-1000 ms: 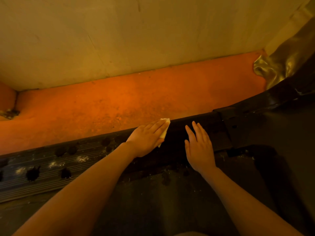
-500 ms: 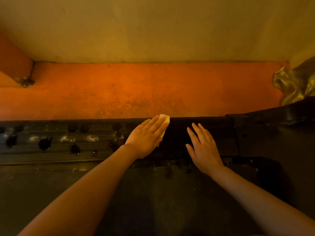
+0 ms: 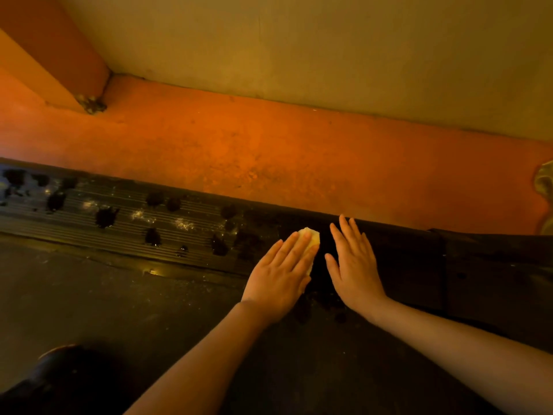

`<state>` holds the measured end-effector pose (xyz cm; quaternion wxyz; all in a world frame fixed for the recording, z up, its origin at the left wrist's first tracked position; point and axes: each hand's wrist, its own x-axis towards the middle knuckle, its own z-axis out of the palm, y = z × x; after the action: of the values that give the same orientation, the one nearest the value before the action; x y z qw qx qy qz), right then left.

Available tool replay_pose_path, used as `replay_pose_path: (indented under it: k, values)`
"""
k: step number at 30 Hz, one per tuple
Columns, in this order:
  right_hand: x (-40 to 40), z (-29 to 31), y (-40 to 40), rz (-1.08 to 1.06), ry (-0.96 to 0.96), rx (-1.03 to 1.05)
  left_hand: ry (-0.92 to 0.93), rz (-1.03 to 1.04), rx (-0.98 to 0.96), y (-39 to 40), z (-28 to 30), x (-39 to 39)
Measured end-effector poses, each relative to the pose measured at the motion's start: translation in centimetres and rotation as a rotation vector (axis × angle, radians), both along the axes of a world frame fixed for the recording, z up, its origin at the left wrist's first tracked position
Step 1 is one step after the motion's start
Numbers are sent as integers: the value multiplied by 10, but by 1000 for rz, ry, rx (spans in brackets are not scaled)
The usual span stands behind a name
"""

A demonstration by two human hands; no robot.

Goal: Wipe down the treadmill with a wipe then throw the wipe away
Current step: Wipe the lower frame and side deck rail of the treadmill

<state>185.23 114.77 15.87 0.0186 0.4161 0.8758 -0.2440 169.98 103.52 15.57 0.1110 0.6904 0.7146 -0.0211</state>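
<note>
Looks like a home workout corner or a small gym room, dimly lit: a treadmill (image 3: pixel 493 280) with a ribbed black side rail (image 3: pixel 125 226) and dark belt (image 3: pixel 119 310) sits tight against a plain wall (image 3: pixel 329 55). Beyond the hands, a strip of orange-red floor (image 3: pixel 269 157) runs along that wall's base.

I see the treadmill's ribbed side rail (image 3: pixel 125 223) running bare to the far-left edge, only dark blotches and pale specks on it, so there's free room to sweep left. To the right my right hand (image 3: pixel 354 265) lies flat just beside the left hand (image 3: pixel 281 271) w/ the wipe (image 3: pixel 309 236), blocking that way. Beyond the rail's far edge the orange floor strip (image 3: pixel 269 157) is open up to the wall (image 3: pixel 329 55). Belt (image 3: pixel 104 301) near me is bare; a dark rounded shape (image 3: pixel 59 375) sits at the bottom-left corner.
</note>
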Motion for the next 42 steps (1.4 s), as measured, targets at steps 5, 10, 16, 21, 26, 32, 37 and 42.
replay_pose_path:
  k: [5, 10, 16, 21, 26, 32, 37, 42]
  values:
    - [3, 4, 1, 47, -32, 2, 4, 45, -96, 20, 11, -12]
    - [4, 2, -6, 37, -27, 2, 0, 58, -74, 5, 5, -8]
    - [24, -6, -15, 26, -47, 121, 9, 64, -26, -10, 0, 10]
    - [31, -6, -20, -22, -54, 113, 46, 17, -20, -6, -3, 23]
    - [26, -1, -22, -58, -35, 69, 120, -10, -11, -19, -3, 2]
    - [26, -1, -19, -33, -30, 13, 90, -25, -50, -22, 0, -19]
    - [27, 1, -19, -15, -57, 1, 37, -59, -48, 6, 2, -24]
    - [23, 11, -17, 5, -153, -14, 25, -45, -38, 9, 1, -38]
